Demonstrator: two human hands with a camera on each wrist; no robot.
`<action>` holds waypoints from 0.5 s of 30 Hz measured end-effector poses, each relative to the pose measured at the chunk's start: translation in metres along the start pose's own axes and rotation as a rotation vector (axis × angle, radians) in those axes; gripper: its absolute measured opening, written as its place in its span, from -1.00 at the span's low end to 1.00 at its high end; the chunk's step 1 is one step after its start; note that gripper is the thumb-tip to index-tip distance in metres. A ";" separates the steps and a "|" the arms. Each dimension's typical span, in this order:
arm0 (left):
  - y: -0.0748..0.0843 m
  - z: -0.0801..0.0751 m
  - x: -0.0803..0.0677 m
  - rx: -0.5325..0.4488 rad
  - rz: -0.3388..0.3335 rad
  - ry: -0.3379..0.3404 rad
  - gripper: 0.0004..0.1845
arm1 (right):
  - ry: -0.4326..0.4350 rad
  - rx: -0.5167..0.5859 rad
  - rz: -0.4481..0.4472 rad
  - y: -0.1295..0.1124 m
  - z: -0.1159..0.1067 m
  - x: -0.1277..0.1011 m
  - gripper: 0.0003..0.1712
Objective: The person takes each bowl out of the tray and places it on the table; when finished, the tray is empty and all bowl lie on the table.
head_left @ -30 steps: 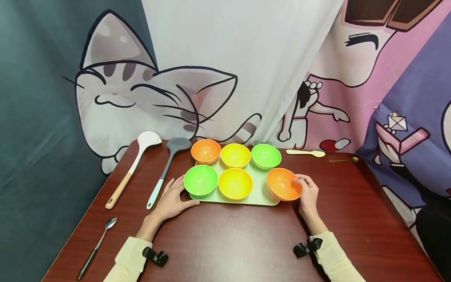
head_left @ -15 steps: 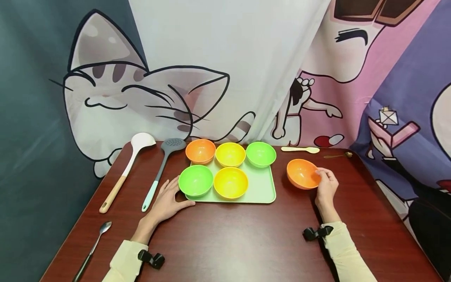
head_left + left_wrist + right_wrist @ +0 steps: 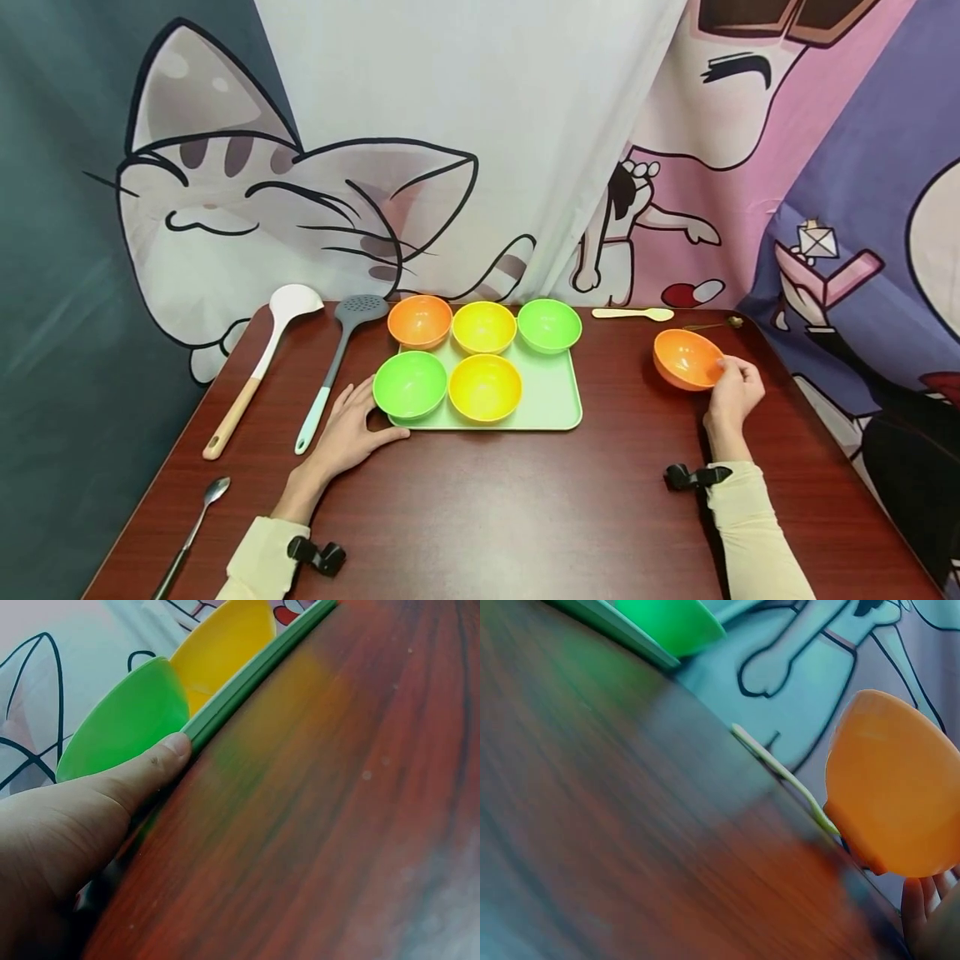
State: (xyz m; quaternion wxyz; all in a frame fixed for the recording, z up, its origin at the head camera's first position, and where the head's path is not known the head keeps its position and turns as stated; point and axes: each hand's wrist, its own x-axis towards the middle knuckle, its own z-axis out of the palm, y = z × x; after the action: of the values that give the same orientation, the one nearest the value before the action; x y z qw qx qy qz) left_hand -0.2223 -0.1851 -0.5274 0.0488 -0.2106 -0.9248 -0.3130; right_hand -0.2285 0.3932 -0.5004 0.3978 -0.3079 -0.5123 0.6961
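My right hand [image 3: 734, 398] pinches the rim of an orange bowl [image 3: 686, 361], thumb on the inside. In the right wrist view this orange bowl [image 3: 900, 787] appears raised off the tabletop, with fingertips under it. My left hand [image 3: 337, 442] lies at the near left corner of a pale green tray [image 3: 553, 400], thumb against its front edge, other fingers extended beside the front green bowl [image 3: 409, 385]. That tray also carries a front yellow bowl [image 3: 485, 389]. Along its back stand another orange bowl [image 3: 420, 322], a yellow bowl [image 3: 483, 327] and a green bowl [image 3: 549, 326].
On the left lie a white ladle [image 3: 258, 367], a grey slotted turner [image 3: 332, 367] and a black-handled metal spoon [image 3: 193, 529]. A cream spoon [image 3: 633, 314] and a small thin spoon [image 3: 712, 325] lie by the back edge, before a printed curtain [image 3: 420, 75].
My right hand has carried the orange bowl off the tray's front right corner and away to the right. The left hand stays at the tray's corner. The head view has shifted slightly.
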 end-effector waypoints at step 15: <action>0.004 -0.001 0.000 -0.008 -0.001 0.014 -0.06 | 0.139 0.123 0.045 -0.014 -0.024 0.032 -0.82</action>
State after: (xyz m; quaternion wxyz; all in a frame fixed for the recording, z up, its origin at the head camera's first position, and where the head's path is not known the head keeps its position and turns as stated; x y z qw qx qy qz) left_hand -0.2208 -0.1834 -0.5243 0.0543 -0.2084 -0.9233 -0.3179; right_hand -0.2211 0.4345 -0.4946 0.4348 -0.3417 -0.4328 0.7119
